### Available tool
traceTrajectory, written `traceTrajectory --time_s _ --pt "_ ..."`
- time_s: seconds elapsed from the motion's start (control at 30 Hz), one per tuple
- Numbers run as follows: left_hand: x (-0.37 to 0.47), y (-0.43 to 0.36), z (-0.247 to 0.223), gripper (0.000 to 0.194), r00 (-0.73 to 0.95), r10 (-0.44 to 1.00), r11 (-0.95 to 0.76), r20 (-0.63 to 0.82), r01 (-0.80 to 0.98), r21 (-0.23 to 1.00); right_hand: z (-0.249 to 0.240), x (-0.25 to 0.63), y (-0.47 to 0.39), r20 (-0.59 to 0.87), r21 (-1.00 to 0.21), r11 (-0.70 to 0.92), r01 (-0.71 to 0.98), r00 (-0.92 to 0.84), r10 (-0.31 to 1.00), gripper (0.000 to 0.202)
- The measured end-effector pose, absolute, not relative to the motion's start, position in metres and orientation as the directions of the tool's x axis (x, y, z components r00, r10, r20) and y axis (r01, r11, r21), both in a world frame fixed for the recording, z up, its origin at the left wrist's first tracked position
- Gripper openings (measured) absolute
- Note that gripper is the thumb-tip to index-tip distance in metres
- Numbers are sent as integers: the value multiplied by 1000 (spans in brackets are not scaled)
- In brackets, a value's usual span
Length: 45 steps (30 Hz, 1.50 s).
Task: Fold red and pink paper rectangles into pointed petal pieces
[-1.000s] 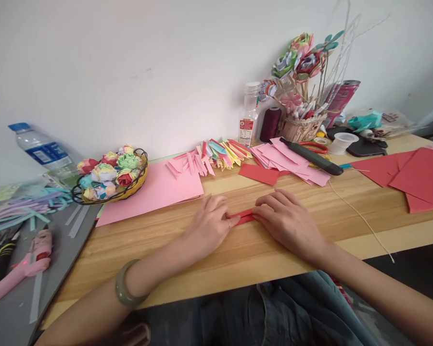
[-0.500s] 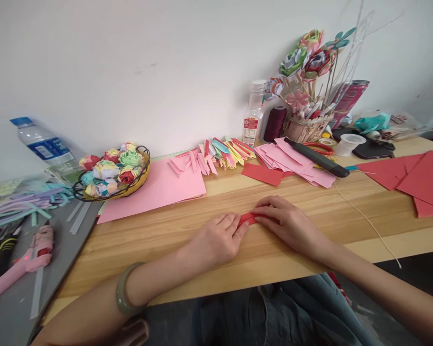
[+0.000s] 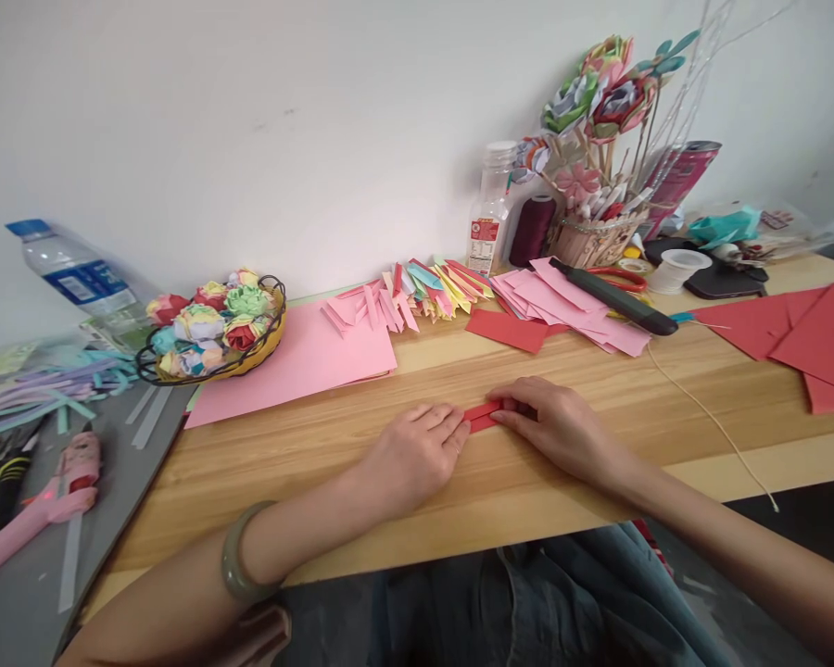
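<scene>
Red paper strip [image 3: 483, 417]: narrow fold, both ends under fingers

Strip lies on the tabletop [image 3: 284, 440], near the front edge, between the two hands. A lengthwise line shows on the bare middle; folded, by the look of it. Both ends covered.

Left hand [image 3: 417, 454]: fingers together, laid over the left end. Pressing or gripping, cannot tell; the underside is hidden. Right hand [image 3: 562, 431]: thumb and forefinger closed on the right end, other fingers curled.

Main risk, in my judgement: a skewed crease. Should one end be pressed down before the edges line up, the fold would likely run off at a slant, and paper this narrow leaves little room to correct. Uneven pull from the right pinch could twist the strip or slide it from under the left fingers. Pressing too lightly, the layers may spring open.

Lesser hazards: pale cord [image 3: 713, 426] lies beyond the right forearm; a wide sweep could drag it. Dark-handled tool [image 3: 618, 301] rests on the pink paper slips [image 3: 552, 296]; a knock might scatter them. Pink glue gun [image 3: 48, 509] on the grey board shows a red glow; possibly hot, though well apart from the hands.
</scene>
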<state>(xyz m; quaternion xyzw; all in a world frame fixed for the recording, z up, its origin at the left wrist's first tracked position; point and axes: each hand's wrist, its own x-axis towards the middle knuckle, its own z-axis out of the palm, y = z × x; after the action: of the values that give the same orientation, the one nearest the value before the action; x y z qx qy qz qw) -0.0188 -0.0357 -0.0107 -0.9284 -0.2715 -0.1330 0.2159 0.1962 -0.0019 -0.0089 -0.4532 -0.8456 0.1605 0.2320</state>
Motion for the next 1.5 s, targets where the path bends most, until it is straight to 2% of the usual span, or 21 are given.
traceTrajectory --time_s 0.3,0.5,0.57,0.63,0.7,0.83,1.07,1.3,1.5 --pt "-16 -39 -7 29 880 383 -756 282 474 -451 -13 195 -4 250 -438 546 714 -487 837 15" --pt "-16 -39 -5 30 886 389 -752 252 464 -469 -12 205 -4 349 -409 646 645 -543 763 18" --pt "-15 -39 -5 29 887 386 -749 253 461 -476 -11 206 -9 423 -346 680 646 -539 728 23" --pt "-15 -38 -6 29 886 381 -745 264 463 -481 -10 204 -18 470 -217 743 633 -600 648 28" --pt "-14 -38 -7 27 881 376 -739 287 471 -481 -8 199 -29 396 -97 826 556 -740 544 39" --pt "-15 -39 -8 26 875 383 -741 295 482 -467 -8 193 -40 221 -50 857 513 -831 511 65" --pt "-23 -43 -5 33 865 475 -755 162 495 -430 -9 206 -33 173 -82 869 489 -851 495 69" --pt "-33 -44 10 39 800 599 -785 -41 576 -228 -11 217 -34 197 -97 854 511 -831 519 66" --pt "-36 -42 15 40 813 581 -803 -44 562 -199 -11 217 -36 161 -42 854 518 -840 518 74"
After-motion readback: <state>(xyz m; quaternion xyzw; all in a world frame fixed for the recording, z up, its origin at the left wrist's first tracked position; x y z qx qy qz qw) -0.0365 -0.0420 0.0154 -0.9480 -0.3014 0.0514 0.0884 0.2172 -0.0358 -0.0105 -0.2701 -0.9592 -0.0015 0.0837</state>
